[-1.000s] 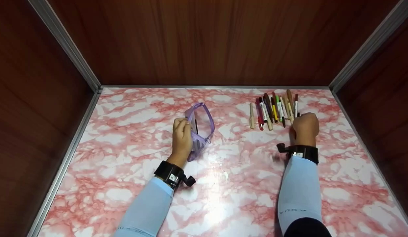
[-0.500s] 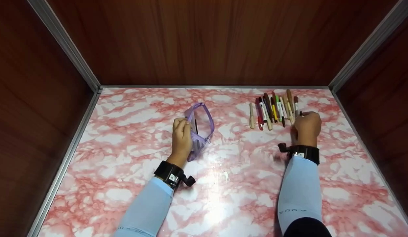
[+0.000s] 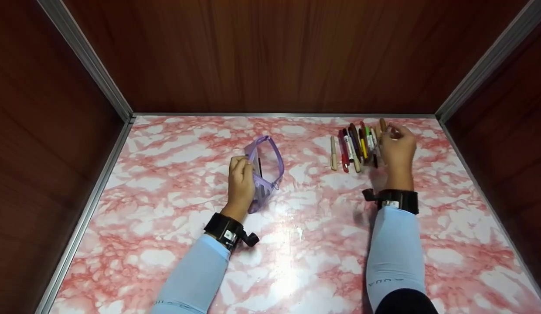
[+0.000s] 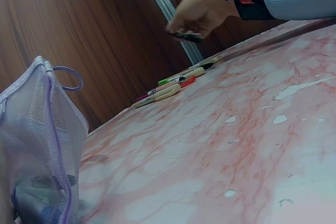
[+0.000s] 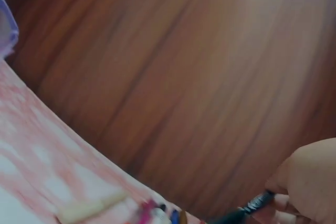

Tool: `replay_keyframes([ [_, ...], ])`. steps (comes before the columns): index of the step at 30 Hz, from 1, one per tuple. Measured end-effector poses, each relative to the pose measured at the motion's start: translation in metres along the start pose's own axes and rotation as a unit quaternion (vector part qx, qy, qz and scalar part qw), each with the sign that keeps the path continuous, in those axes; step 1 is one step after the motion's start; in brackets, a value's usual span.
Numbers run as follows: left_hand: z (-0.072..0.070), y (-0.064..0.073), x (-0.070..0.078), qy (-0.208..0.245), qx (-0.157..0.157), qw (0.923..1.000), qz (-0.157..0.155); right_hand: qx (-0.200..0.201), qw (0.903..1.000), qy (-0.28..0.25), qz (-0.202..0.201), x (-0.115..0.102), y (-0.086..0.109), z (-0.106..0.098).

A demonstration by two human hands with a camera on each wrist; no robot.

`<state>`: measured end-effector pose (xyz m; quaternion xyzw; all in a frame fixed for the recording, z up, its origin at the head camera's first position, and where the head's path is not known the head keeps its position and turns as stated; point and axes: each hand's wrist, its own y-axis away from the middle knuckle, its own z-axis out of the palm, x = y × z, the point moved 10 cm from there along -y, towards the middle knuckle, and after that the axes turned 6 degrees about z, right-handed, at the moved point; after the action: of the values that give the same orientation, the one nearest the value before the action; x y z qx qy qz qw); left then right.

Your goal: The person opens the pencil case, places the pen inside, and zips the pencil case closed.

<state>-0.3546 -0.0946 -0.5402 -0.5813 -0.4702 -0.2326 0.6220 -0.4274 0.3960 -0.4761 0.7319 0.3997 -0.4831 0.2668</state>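
My left hand (image 3: 241, 183) grips the near-left side of a mesh zip pouch (image 3: 279, 168) with purple trim. The pouch stands with its mouth gaping, and some dark items show through the mesh in the left wrist view. Above the right end of a row of pens, my right hand (image 3: 399, 148) pinches a dark marker (image 5: 257, 203) with white lettering. In the left wrist view this marker (image 4: 187, 36) is lifted off the table. The row holds several pens, among them a red pen (image 3: 345, 161), a yellow one (image 3: 363, 148) and a brown one (image 3: 353, 131).
A beige pen (image 3: 334, 152) lies slightly apart at the row's left end. The pink-and-white marbled table (image 3: 305, 261) is bounded by a dark wood panel (image 3: 270, 56) behind and by panels at both sides, with metal edging.
My right hand has risen from the right end of the pen row and moved up and left, taking a dark marker with it. My left hand and the pouch stay put.
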Motion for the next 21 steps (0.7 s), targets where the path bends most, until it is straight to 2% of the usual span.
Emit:
replay_keyframes([
  [6,0.000,0.000,-0.001,0.002,-0.003,1.0000,-0.006,-0.039,0.9965,-0.067,-0.031,-0.024,0.019,0.035],
  [8,0.001,0.000,0.000,-0.002,-0.002,1.0000,-0.005,-0.066,0.9907,-0.115,-0.028,-0.030,0.028,0.051],
  [13,0.001,0.000,0.000,-0.002,-0.004,1.0000,0.001,-0.102,0.9733,-0.196,-0.061,-0.049,0.056,0.092],
  [16,0.001,-0.001,0.000,0.000,-0.006,1.0000,0.005,-0.124,0.9653,-0.216,-0.079,-0.057,0.072,0.116],
  [21,0.002,-0.001,-0.001,-0.003,-0.008,0.9999,0.006,-0.176,0.9554,-0.229,-0.062,-0.055,0.096,0.155],
])
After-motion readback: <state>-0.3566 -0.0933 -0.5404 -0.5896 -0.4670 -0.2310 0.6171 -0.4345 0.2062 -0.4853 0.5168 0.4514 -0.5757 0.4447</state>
